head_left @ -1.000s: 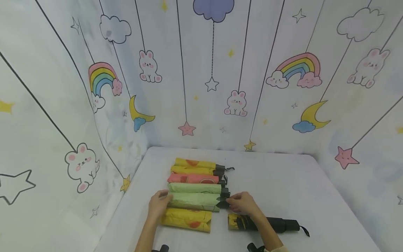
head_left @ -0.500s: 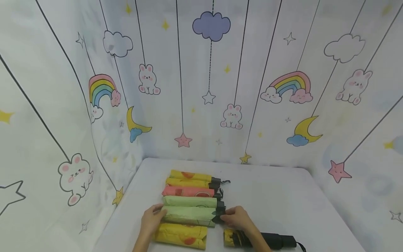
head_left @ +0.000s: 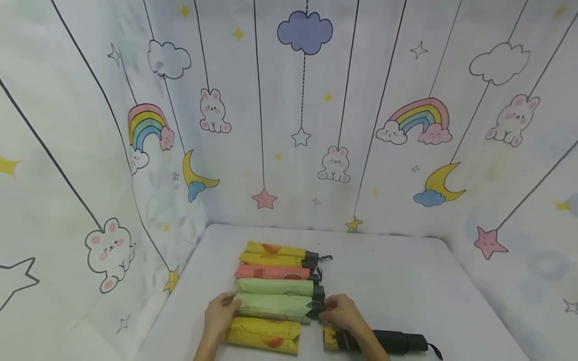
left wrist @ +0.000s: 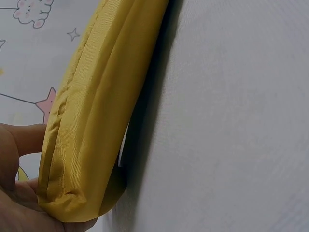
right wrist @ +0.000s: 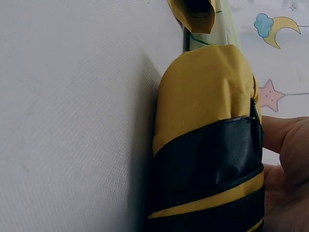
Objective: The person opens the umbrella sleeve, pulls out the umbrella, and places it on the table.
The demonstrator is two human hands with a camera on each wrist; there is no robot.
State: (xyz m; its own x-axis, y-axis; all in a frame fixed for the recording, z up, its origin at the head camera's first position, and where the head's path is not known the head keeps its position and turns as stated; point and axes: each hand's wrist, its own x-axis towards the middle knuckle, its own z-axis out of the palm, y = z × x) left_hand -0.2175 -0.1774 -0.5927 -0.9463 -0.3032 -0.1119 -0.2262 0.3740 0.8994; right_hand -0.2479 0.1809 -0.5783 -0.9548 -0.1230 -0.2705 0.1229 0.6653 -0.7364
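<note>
A light green folded umbrella (head_left: 273,306) with a black handle lies crosswise, at the near side of a row of umbrellas. My left hand (head_left: 220,313) holds its left end, thumb on top. At the other end, my right hand (head_left: 340,312) pinches the black handle. Just nearer lies a yellow fabric sleeve (head_left: 263,336) with orange-red fruit prints; it hides part of the left hand in the left wrist view, and its dark open end shows in the right wrist view. Under my right forearm is a black-and-yellow folded umbrella (head_left: 395,342), which blocks much of the right wrist view.
Behind the held umbrella lie another green umbrella (head_left: 275,287), a pink one (head_left: 273,272) and two yellow ones, the farthest yellow umbrella (head_left: 275,248) at the back. All have their handles to the right on a white table (head_left: 384,281). Patterned cloth walls (head_left: 253,150) stand around it.
The head view has tilted up, so table and umbrellas sit lower in the frame. Both hands keep their places at the ends of the green umbrella.
</note>
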